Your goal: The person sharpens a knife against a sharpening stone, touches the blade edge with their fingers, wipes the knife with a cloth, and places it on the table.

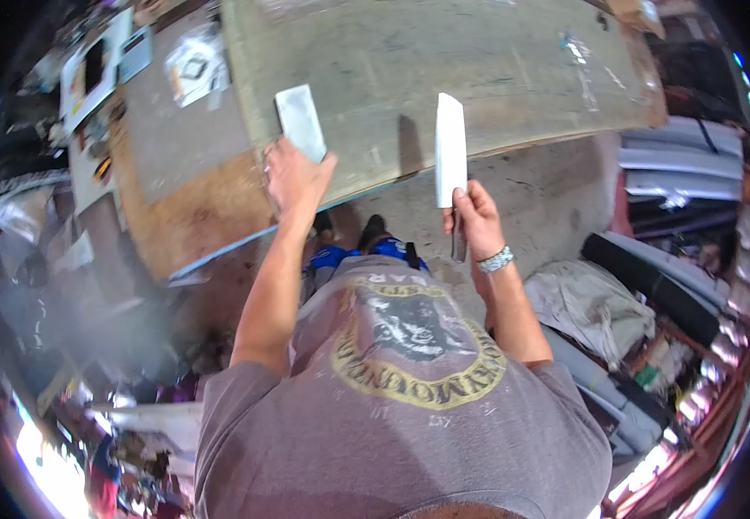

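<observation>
My left hand [295,177] grips the near end of a pale grey rectangular block [301,121] at the worktable's front part, its fingers bent round the edge. In my right hand [477,221], beyond the table's front edge, is a long white flat piece [451,147], held upright by its lower end between thumb and fingers. A dark narrow strip [459,246] shows below the white piece, also at my right hand. The two pieces are apart. A dark shadow lies on the table between them.
The greenish worktable [366,78] spans the top. A brown board [176,208] adjoins it at the left, with a clear plastic bag [195,69] on a grey sheet. Grey and black rolls [652,285] and a crumpled pale cloth [587,311] lie at the right.
</observation>
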The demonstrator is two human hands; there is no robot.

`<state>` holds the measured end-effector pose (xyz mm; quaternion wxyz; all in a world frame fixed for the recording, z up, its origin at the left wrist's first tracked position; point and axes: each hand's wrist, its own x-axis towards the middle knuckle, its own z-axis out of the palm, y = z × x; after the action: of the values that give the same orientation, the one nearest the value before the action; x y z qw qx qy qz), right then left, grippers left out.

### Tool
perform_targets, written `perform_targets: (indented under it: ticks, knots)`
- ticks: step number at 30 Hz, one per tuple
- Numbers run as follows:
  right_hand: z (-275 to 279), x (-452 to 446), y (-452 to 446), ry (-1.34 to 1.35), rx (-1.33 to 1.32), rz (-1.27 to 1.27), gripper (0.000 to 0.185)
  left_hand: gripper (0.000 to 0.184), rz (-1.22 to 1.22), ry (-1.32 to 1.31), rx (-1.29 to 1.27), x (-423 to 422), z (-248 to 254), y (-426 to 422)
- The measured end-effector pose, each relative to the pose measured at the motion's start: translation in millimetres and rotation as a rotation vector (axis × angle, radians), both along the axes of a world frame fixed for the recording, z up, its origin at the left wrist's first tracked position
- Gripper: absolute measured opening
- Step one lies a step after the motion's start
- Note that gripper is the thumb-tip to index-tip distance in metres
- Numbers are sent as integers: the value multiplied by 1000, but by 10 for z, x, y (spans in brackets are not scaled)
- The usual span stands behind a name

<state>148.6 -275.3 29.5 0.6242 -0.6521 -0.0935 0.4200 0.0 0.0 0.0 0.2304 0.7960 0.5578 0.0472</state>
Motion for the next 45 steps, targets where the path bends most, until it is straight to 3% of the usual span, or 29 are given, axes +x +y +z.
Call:
perform_targets:
  ticks: [2,3,7,11,12,14,15,16,18,25,31,37,40,42,45]
  knots:
    - [-10,-22,86,-134,-35,-30,23,83,-50,-69,37,22,63,-63]
    - [190,-317,22,-56,-147,-5,22,85,-46,44,-83,-280,134,-226]
    - [208,158,292,-151,-268,144,33,94,-63,-107,-78,-53,55,-150]
    - [220,384,693,-255,-423,377,43,61,-7,-392,54,-249,8,252]
    - [235,426,807,-210,-377,408,44,39,-67,-367,44,-291,-2,456]
    - [149,494,979,-268,-376,478,43,36,-229,-487,237,-219,21,727]
    - [80,536,1084,-300,-365,505,43,44,-222,-637,224,-80,43,768]
    - [-35,618,1149,-368,-333,580,46,60,-281,-614,193,18,180,846]
    - [-206,717,1257,-484,-297,661,49,70,-333,-464,112,214,223,1035]
    - [-297,948,1592,-620,-357,807,63,96,-427,-102,-15,612,99,1317]
    - [-209,905,1692,-599,-429,808,61,112,-532,-80,-49,609,-103,1324]
    - [-209,860,1784,-679,-537,837,57,112,-534,-204,28,557,-162,1358]
    - [-392,783,2135,-819,-328,727,57,104,-510,-236,99,466,-291,1793]
    - [-436,833,2343,-789,-332,767,57,97,-562,-238,3,442,-308,2070]
    - [-181,846,2118,-706,-355,827,59,84,-604,-157,-48,459,-90,1713]
